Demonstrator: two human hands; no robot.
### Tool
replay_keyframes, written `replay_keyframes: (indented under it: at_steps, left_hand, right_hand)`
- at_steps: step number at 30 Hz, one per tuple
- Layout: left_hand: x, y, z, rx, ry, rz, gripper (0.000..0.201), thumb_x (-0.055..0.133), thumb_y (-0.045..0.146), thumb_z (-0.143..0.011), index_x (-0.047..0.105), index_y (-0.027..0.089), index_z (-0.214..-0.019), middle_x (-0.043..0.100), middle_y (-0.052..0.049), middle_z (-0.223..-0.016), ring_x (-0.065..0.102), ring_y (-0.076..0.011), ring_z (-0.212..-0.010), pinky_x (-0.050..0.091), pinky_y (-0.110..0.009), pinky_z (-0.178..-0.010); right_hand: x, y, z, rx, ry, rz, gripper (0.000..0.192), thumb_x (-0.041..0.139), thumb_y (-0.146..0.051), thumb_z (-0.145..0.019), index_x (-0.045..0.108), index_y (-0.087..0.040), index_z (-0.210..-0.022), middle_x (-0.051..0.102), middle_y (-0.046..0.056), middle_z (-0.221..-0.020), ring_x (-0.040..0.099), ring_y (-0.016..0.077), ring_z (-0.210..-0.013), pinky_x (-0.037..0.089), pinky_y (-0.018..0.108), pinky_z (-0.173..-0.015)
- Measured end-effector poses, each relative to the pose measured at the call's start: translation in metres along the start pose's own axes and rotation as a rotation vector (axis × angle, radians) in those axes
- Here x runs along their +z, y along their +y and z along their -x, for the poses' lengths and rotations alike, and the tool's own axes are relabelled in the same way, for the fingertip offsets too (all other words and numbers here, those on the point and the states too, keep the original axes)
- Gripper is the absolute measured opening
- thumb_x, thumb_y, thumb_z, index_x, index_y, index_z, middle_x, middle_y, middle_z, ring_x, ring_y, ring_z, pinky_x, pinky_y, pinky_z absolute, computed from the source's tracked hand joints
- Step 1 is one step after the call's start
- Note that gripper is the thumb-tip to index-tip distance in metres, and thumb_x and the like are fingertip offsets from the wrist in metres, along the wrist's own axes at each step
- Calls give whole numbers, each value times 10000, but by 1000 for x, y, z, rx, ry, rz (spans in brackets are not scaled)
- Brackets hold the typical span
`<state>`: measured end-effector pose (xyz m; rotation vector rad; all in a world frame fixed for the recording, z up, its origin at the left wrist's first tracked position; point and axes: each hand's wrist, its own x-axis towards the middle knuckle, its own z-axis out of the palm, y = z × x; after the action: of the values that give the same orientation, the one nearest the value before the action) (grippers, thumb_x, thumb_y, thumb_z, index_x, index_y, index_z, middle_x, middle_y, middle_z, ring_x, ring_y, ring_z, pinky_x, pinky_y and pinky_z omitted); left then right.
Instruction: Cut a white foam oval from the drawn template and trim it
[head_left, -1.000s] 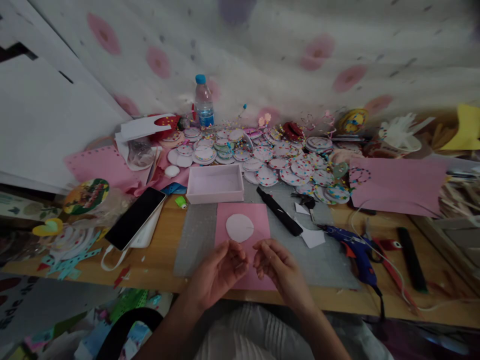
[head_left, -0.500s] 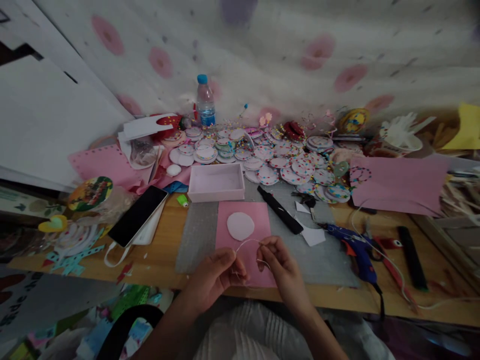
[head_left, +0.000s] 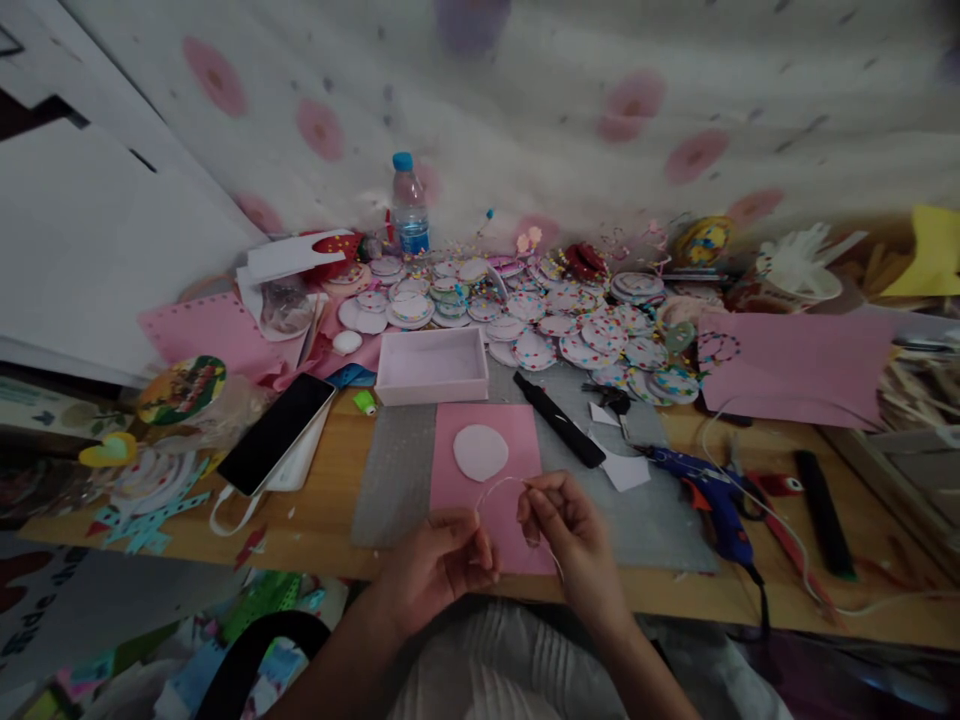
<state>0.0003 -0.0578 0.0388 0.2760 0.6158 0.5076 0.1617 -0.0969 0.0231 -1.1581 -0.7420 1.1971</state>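
Note:
A thin white string (head_left: 499, 482) arches between my two hands above a pink sheet of paper (head_left: 447, 500). My left hand (head_left: 442, 560) pinches one part of it between thumb and fingers. Closed on the other part is my right hand (head_left: 566, 525), with a loose length hanging below its fingers. Just beyond the hands, a white paper circle (head_left: 481, 453) lies flat on the pink sheet. Under the sheet spreads a grey cutting mat (head_left: 397, 480). An open white box (head_left: 433, 385) stands at the mat's far edge.
Behind the box lie many beaded white discs (head_left: 592, 340) and a water bottle (head_left: 410, 210). A phone (head_left: 277, 435) is on the left. To the right are a black pen-like tool (head_left: 559, 420), paper scraps (head_left: 626, 472), a blue glue gun (head_left: 720, 505) and its cord.
My right hand has shifted slightly with the string, whose loose end now hangs lower beneath it. My left hand has moved slightly down. The other things stay in place.

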Motion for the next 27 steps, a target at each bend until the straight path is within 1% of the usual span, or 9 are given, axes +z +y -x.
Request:
replay_keyframes:
  at_steps: [3, 9, 13, 15, 18, 20, 21, 24, 27]
  left_hand:
    - [0, 0, -1, -16, 24, -4, 276, 794, 320, -702, 677, 87, -612, 605, -38, -591, 610, -131, -600, 473, -200, -571]
    - [5, -3, -2, 13, 12, -37, 276, 805, 321, -688, 676, 90, -612, 620, -45, -609, 610, -131, -619, 483, -207, -594]
    - [-4, -2, -8, 33, 92, -33, 276, 793, 333, -712, 685, 86, -652, 637, -43, -640, 618, -121, -649, 519, -213, -641]
    - [-11, 4, -12, 90, 149, -27, 251, 791, 319, -720, 697, 88, -694, 662, -42, -677, 633, -119, -672, 539, -214, -669]
    - [-20, 20, -18, 162, 229, -37, 213, 799, 278, -715, 713, 89, -758, 705, -59, -741, 664, -129, -716, 556, -210, -698]
    - [-25, 32, -21, 179, 273, -63, 203, 797, 255, -719, 717, 81, -788, 722, -74, -771, 677, -137, -734, 562, -209, -710]
    - [-26, 37, -22, 186, 285, -85, 204, 791, 253, -726, 718, 78, -801, 726, -80, -786, 680, -139, -742, 563, -209, -716]
    - [-30, 45, -24, 181, 278, -176, 222, 780, 285, -738, 722, 83, -810, 721, -79, -781, 674, -126, -705, 550, -188, -668]
    - [-31, 44, -27, 118, 220, -263, 238, 774, 318, -737, 717, 89, -760, 664, -39, -637, 616, -90, -579, 473, -146, -532]
  right_hand:
    - [0, -2, 0, -9, 8, 9, 163, 581, -355, -903, 554, -195, -891, 592, -24, -661, 490, 92, -511, 381, 225, -494]
    - [3, -2, -2, -19, 19, 28, 174, 595, -363, -891, 554, -195, -870, 590, -23, -650, 489, 96, -507, 384, 226, -488]
    - [1, -3, -3, -18, 26, 47, 183, 583, -379, -895, 550, -199, -884, 589, -23, -654, 503, 103, -517, 400, 231, -497]
    - [-3, -4, -5, -11, -5, 72, 194, 574, -390, -897, 560, -200, -930, 596, -19, -653, 532, 118, -552, 424, 245, -532]
    - [-9, -5, -11, 25, -89, 159, 223, 594, -399, -880, 588, -193, -964, 633, -2, -663, 589, 145, -641, 457, 276, -630]
    - [-13, -4, -14, 44, -97, 184, 224, 613, -405, -863, 597, -191, -929, 659, 11, -680, 608, 153, -666, 461, 283, -652]
    - [-14, -4, -16, 45, -79, 176, 223, 619, -408, -857, 593, -191, -906, 669, 16, -687, 610, 153, -660, 462, 282, -642]
    - [-16, -2, -17, 46, -33, 138, 213, 633, -396, -848, 576, -196, -892, 696, 34, -710, 619, 158, -657, 474, 283, -622]
    - [-15, 1, -16, 40, -51, 126, 185, 637, -372, -850, 582, -202, -899, 708, 37, -733, 624, 153, -652, 490, 282, -618]
